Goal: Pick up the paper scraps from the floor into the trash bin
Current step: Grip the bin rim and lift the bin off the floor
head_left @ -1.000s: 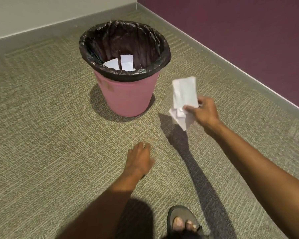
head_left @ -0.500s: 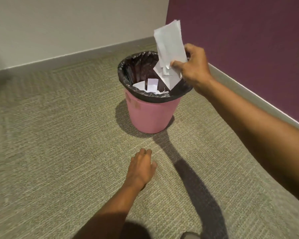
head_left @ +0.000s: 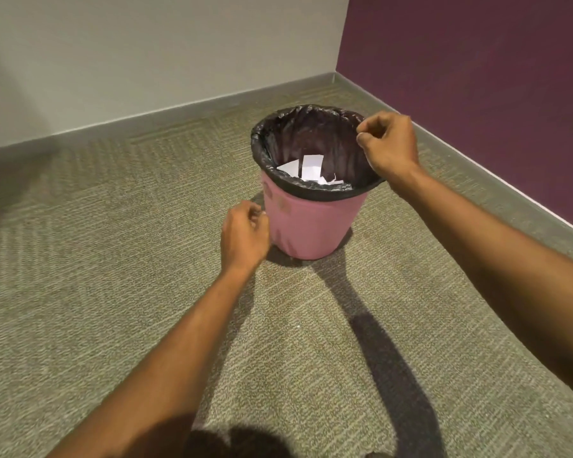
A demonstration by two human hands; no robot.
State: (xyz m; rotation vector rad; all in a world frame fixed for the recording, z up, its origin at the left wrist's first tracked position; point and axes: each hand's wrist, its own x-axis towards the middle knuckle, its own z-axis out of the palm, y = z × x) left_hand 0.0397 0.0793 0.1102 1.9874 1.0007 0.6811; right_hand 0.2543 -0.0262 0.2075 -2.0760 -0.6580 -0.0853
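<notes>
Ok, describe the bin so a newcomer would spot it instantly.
Find the corner where the grey wall meets the purple wall. On the carpet before it stands the bin, under the right hand. It is the only container: pink, black-lined, paper scraps inside.

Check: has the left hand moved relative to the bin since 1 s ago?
Yes. The left hand has lifted off the carpet and now sits curled beside the pink bin wall.
</notes>
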